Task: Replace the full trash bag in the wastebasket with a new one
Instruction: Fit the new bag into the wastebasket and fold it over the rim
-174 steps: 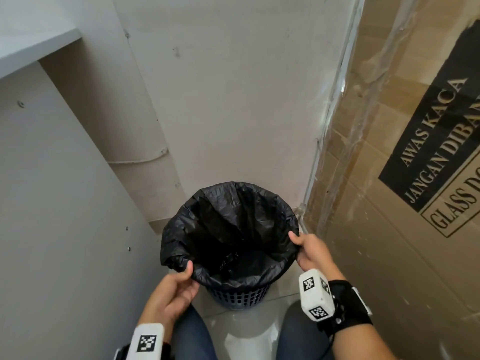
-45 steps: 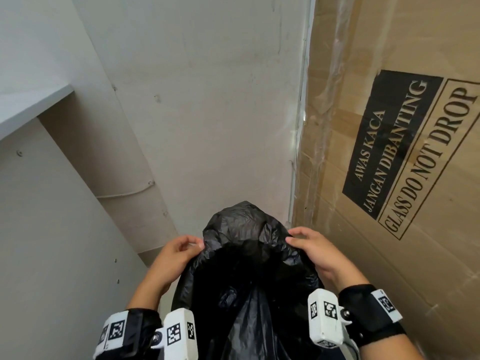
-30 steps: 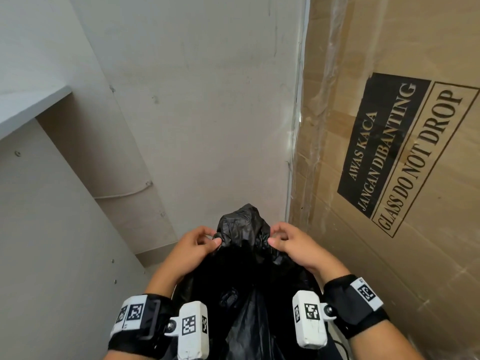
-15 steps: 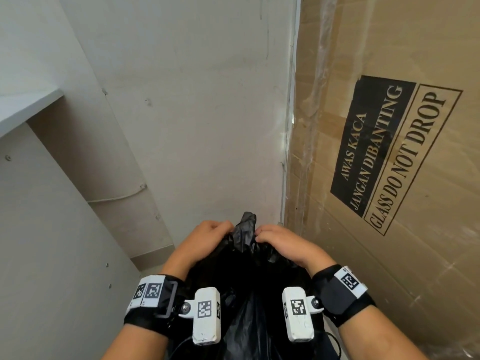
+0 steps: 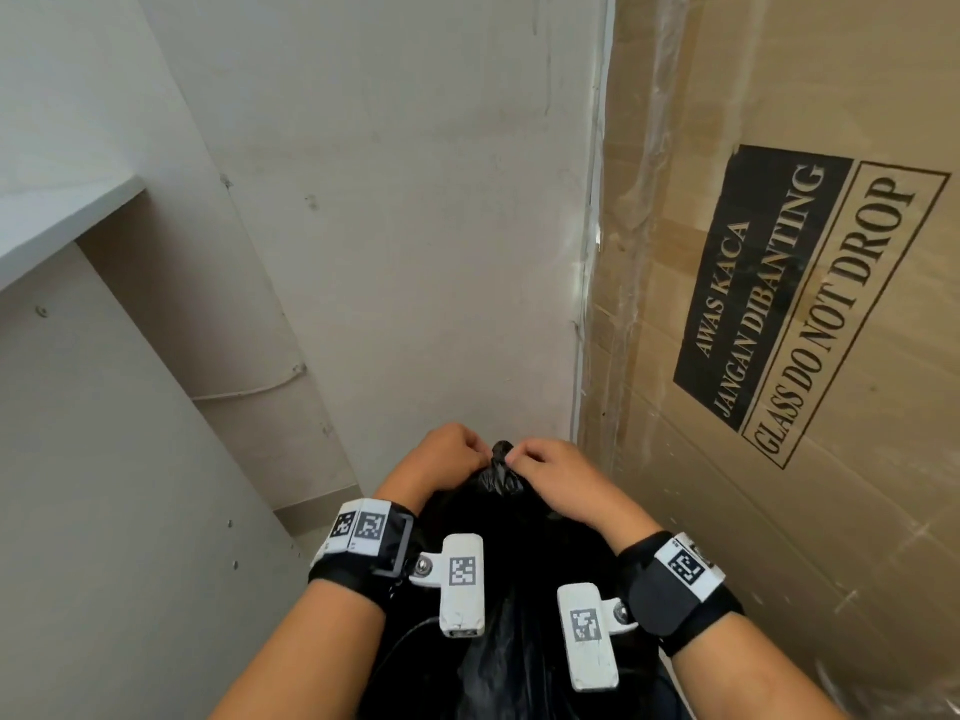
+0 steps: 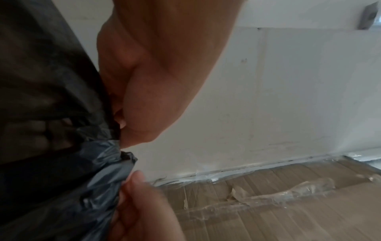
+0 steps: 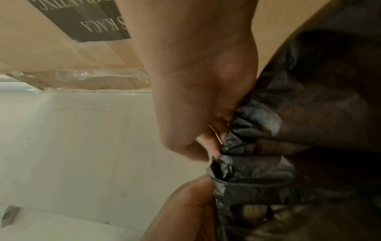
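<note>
The black trash bag hangs raised in front of me, its mouth bunched into a narrow neck. My left hand pinches that neck from the left and my right hand pinches it from the right, fingertips almost meeting. In the left wrist view the left hand clamps the crumpled plastic, with the right hand's fingers just below. The right wrist view shows the right hand gripping the gathered bag. The wastebasket is hidden under the bag and my arms.
A tall cardboard box printed "GLASS DO NOT DROP" stands close on the right. A white wall lies straight ahead. A pale cabinet side panel with a shelf top closes in the left side.
The bag's rim came off the basket and rose. My hands have moved together, closing the open mouth into a tight bunched neck between them.
</note>
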